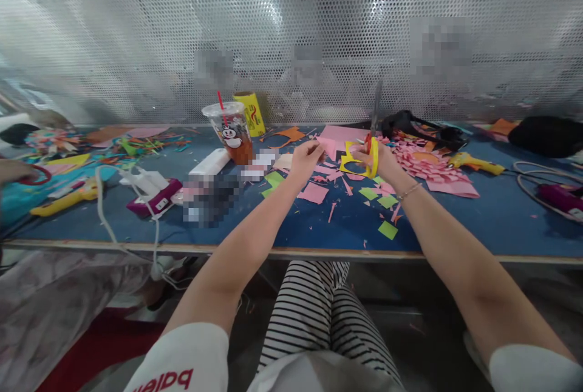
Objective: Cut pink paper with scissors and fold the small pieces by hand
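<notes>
Over the middle of the blue table (255, 222), my left hand (308, 156) is closed in a pinch, with a piece of pink paper (331, 148) at its fingertips. My right hand (385, 164) grips scissors (374, 158) by their yellow and red handles. Their blades point up and away from me. Yellow paper with cut-out holes (345, 164) lies just beside the right hand. Pink scraps (314, 192) and green paper squares (387, 230) are scattered below the hands. A heap of pink cut strips (416, 164) sits right of the scissors.
A drink cup (234, 137) with a red straw stands back left, before a yellow box (251, 114). Yellow glue guns (478, 164) lie on both sides, with cords and purple power blocks (155, 198). At far left, a co-worker's hand (13, 172) holds red-handled scissors. A perforated metal panel (291, 28) closes the back.
</notes>
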### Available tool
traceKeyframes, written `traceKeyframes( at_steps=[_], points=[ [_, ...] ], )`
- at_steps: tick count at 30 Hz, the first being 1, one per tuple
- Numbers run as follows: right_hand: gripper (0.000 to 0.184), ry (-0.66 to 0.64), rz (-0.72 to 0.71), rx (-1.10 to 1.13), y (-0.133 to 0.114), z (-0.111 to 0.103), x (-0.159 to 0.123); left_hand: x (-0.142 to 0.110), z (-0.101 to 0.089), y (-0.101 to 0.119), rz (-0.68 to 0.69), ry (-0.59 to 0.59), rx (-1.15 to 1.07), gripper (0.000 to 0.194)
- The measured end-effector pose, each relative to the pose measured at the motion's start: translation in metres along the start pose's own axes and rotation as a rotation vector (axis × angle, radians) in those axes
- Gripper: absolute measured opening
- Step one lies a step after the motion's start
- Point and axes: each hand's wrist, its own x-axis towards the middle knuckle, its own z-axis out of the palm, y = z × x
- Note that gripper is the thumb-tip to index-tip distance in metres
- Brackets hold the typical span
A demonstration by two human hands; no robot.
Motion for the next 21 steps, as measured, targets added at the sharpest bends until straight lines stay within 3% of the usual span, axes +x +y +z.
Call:
traceKeyframes(
  at_steps=[4, 11, 21],
  points=[
    [0.047, -0.006, -0.042, 0.392, -0.023, 0.031, -0.014, -0.006, 0.007, 0.007, 0.000, -0.030, 0.064, 0.026],
    [0.046, 0.112, -0.070, 0.393, -0.041, 0.035, -0.021, -0.014, 0.016, 0.011, -0.022, -0.083, 0.022, 0.028],
    [0.041, 0.091, -0.106, 0.509, -0.042, 0.041, -0.020, -0.013, 0.017, 0.012, -0.044, -0.004, -0.048, 0.028]
  ],
)
